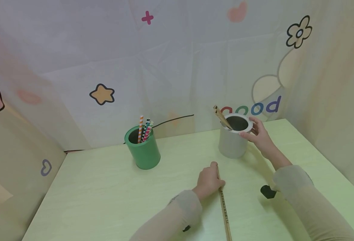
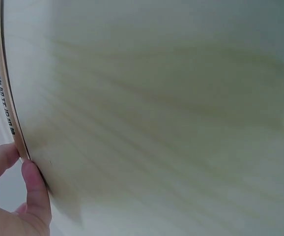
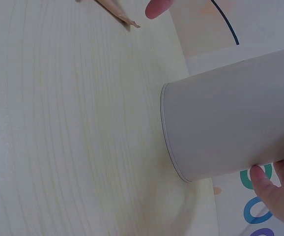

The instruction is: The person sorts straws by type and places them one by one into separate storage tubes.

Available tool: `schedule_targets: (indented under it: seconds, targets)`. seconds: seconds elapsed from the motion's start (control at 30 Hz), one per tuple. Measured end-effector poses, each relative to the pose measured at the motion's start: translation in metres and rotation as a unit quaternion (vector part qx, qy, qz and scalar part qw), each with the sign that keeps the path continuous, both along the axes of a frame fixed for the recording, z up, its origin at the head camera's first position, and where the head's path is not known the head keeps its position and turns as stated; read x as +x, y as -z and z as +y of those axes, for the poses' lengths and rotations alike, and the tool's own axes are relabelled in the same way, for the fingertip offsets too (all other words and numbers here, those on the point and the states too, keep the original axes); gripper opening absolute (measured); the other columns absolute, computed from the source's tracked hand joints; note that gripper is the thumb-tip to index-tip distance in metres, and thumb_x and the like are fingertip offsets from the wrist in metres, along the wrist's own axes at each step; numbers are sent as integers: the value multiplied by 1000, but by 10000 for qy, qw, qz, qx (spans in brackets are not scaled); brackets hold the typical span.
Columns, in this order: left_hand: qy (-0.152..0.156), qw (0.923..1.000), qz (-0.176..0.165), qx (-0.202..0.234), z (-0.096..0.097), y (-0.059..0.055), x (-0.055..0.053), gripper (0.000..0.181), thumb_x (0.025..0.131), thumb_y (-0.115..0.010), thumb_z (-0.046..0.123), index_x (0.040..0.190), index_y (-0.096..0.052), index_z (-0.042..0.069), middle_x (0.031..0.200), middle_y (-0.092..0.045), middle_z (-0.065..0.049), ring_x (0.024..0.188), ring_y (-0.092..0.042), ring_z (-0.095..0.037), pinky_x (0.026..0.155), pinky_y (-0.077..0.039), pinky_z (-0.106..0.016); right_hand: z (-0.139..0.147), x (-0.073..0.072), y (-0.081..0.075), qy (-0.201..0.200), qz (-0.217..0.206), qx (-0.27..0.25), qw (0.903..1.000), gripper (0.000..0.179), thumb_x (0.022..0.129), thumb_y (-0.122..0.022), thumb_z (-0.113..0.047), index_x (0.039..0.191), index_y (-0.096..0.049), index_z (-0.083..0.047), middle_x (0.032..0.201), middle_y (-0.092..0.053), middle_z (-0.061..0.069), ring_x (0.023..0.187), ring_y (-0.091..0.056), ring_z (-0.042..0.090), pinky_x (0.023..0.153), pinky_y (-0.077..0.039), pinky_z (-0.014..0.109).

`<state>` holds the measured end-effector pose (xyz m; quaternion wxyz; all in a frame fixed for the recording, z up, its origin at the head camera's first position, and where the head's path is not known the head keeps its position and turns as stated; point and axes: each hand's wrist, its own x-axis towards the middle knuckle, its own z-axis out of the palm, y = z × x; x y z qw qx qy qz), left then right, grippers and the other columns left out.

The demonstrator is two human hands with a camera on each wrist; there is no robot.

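Note:
My left hand [image 1: 209, 180] pinches a long, thin brown paper-wrapped stick [image 1: 224, 209] with dark printed characters, near its far end, low over the table. In the left wrist view, thumb and finger close on the stick [image 2: 7, 93]. My right hand [image 1: 259, 135] grips the light grey canister [image 1: 232, 144] at its right side, the thumb at the front of the rim. In the right wrist view, several fingertips press the side of the canister [image 3: 225, 118]. Similar brown wrapped sticks [image 1: 222, 117] lean out over the canister's left rim.
Left of the grey canister stands a green canister [image 1: 147, 155] with several striped and patterned paper straws [image 1: 145, 129]. Both are towards the back of the pale wood-grain table [image 1: 98, 190]. A printed curtain [image 1: 165, 67] hangs right behind the table and along its sides.

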<state>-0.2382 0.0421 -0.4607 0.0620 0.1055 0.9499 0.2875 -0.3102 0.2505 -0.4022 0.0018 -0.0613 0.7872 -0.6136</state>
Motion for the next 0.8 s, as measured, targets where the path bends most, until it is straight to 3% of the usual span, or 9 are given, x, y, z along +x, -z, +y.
schedule_targets:
  seconds: [0.13, 0.43, 0.67, 0.8]
  targets:
    - [-101, 9999, 38, 130, -3, 1, -1, 57, 67, -74, 14, 116, -46, 10, 78, -60, -5, 59, -50, -12, 54, -43, -20, 0, 1, -1, -2, 25, 1, 10000, 80, 87, -55, -21, 141, 3, -10, 148, -3, 18, 135, -6, 36, 104, -19, 54]
    - [-186, 9991, -47, 383, -8, 2, 0, 52, 68, -69, 8, 115, -47, 10, 80, -62, -9, 57, -51, -13, 46, -40, -18, 0, 0, 0, 38, 4, 34, 10000, 80, 87, -55, -22, 141, 3, -10, 148, -2, 19, 135, -6, 36, 104, -20, 53]
    - [-211, 9972, -303, 657, -11, 2, -3, 51, 69, -66, 10, 117, -48, 9, 62, -56, 1, 49, -48, -10, 46, -39, -19, 0, -2, 2, 56, -23, 56, 10000, 80, 87, -55, -22, 141, 3, -10, 148, -1, 19, 135, -5, 37, 104, -20, 53]
    - [-62, 9956, -274, 894, -15, 2, -5, 46, 70, -66, 10, 113, -52, 7, 66, -60, 4, 55, -50, -6, 54, -42, -18, 0, 0, 0, 35, 0, 55, 10000, 80, 87, -55, -23, 141, 2, -10, 148, -2, 19, 135, -6, 37, 104, -20, 53]
